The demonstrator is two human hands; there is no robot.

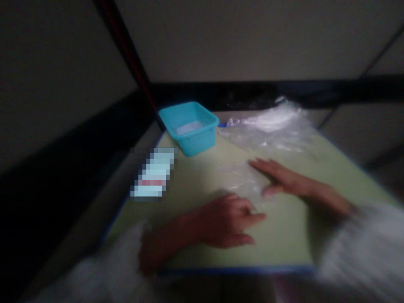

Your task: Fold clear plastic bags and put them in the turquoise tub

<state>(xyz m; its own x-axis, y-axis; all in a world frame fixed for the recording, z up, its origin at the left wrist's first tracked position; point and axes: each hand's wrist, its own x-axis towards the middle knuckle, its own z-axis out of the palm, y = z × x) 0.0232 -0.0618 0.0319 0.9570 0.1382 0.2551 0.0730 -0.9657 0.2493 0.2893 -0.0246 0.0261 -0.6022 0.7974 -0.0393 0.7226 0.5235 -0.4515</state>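
Observation:
A clear plastic bag (241,179) lies flat on the pale yellow-green tabletop (195,181), between my two hands. My right hand (280,179) is stretched out over the bag's right side, fingers straight and thumb apart. At the bag's near edge is my left hand (227,221), palm down, its index finger and thumb extended and spread while the other fingers bend. Nothing shows in the grip of either hand. Blur hides whether the left fingers touch the bag.
A turquoise plastic basket (198,143) with something pale inside stands at the back left. Behind my right hand is a heap of clear plastic bags (271,126). A phone-like lit rectangle (154,174), pixelated, lies along the left edge. Blue edging (252,270) rims the table.

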